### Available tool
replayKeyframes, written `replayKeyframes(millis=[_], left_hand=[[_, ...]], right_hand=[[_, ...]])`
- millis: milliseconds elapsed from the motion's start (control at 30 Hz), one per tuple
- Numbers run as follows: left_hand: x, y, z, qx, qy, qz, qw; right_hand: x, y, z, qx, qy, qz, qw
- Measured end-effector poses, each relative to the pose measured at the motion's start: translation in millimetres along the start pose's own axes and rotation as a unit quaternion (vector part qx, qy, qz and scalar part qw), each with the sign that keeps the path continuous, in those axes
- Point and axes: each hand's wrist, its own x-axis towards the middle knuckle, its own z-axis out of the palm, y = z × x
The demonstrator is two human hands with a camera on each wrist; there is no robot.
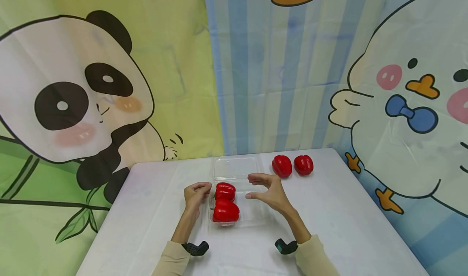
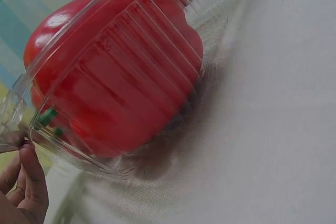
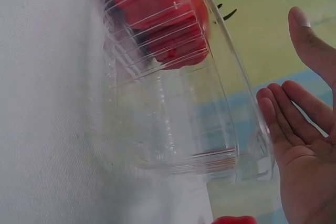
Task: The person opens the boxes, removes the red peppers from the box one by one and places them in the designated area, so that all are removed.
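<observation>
A clear plastic container (image 1: 252,209) lies on the white table with its lid folded back. Two red bell peppers, one rear (image 1: 225,191) and one front (image 1: 226,211), sit in its left half. My left hand (image 1: 196,195) pinches the container's left rim; in the left wrist view its fingertips (image 2: 31,163) meet at the edge, beside a pepper (image 2: 121,72) seen through the ribbed wall. Over the container's right side, my right hand (image 1: 271,191) is held with thumb and fingers spread apart, nothing between them. The right wrist view shows that palm (image 3: 307,166) beside the rim.
Two more red bell peppers, a left one (image 1: 282,166) and a right one (image 1: 303,165), lie on the table's far right. The transparent lid (image 1: 235,167) extends toward the back edge. Behind the table (image 1: 146,211) hangs a printed curtain (image 1: 252,65) with cartoon animals.
</observation>
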Motion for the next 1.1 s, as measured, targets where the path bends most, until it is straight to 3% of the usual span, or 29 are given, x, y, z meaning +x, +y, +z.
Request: replayKeyframes(millis=[300,767,1100], left_hand=[[-1.6,2.7,-1.3,-0.003,-0.010,-0.004,0.9999],[0.2,0.0,-0.3,-0.006,-0.001,0.005,1.0000],[-1.9,2.0,-0.7,-0.004,-0.003,0.000,1.0000]], right_hand=[[-1.6,0.5,7.9,0.005,-0.025,-0.022,0.9994],[-3.6,-6.0,19.5,0.006,-0.065,-0.010,0.9978],[-4.1,-9.9,30.3,-0.005,-0.070,-0.001,0.9975]])
